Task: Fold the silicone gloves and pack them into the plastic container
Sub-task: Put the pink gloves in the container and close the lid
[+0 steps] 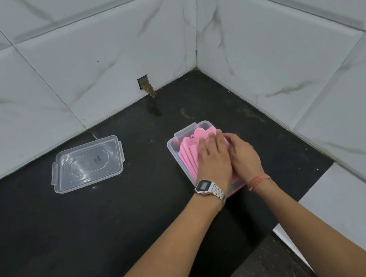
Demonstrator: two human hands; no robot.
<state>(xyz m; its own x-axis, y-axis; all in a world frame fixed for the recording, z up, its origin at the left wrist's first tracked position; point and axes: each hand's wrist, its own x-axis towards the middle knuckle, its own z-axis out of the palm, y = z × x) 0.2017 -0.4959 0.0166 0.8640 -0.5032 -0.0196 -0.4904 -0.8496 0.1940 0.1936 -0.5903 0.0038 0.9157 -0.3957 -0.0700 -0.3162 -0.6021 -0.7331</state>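
Left hand: we see our left hand (214,159) lying flat, palm down, on the pink silicone gloves (189,151); its fingers (202,146) are stretched out and slightly spread, pressing rather than gripping, with nothing closed inside them.
Right hand: our right hand (244,155) lies just beside the left, touching it, fingers bent gently down over the gloves' right side; we cannot tell whether they pinch any material.
Gloves: soft, matte pink silicone, folded into flat ribbed layers with rounded tips showing just beyond our left fingertips; a small blue patch shows at the container's left wall.
Container: the plastic container (172,144) is clear, rectangular, with rounded corners and thin glossy walls; it sits directly under both hands and holds the gloves.
Lid: the clear plastic lid (87,164) lies flat, well apart to the left of our fingers, rectangular with clip tabs and an embossed octagonal panel.
Table: the table (71,227) is a smooth, dark, stone-like slab with faint smudges.
Wall: glossy white marble-look tiles (92,57) with grey veins rise beyond our fingertips and to the right.
Wrists: a metal-link digital watch (205,188) is on the left, an orange thread band (258,180) on the right.
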